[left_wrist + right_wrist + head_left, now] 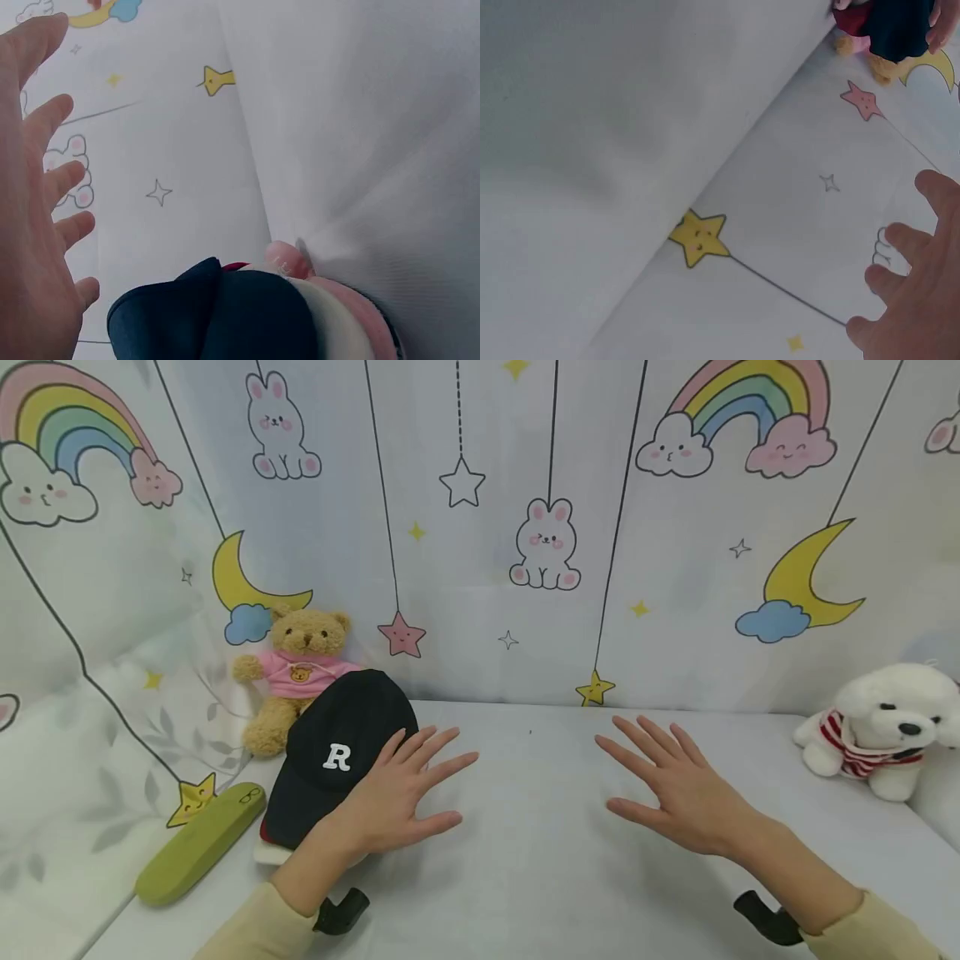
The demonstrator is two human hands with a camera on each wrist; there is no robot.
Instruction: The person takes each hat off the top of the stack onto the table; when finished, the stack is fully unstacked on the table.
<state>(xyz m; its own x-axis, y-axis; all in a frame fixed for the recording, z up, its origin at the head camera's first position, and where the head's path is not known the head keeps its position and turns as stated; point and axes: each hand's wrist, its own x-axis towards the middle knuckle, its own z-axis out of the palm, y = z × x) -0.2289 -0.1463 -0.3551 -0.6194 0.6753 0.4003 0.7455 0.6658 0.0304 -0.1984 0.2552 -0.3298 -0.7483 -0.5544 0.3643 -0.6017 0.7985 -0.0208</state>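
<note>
Over white surface (528,860), left hand (397,797) near black cap (330,714), right hand (682,797) opposite, all fingers (453,767) spread wide, holding nothing

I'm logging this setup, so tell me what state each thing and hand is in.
Left hand: fingers spread, holding nothing
Right hand: fingers spread, holding nothing
Black cap: crown up
Green case: appears closed
Teddy bear: upright, partly hidden
White plush dog: upright
</note>
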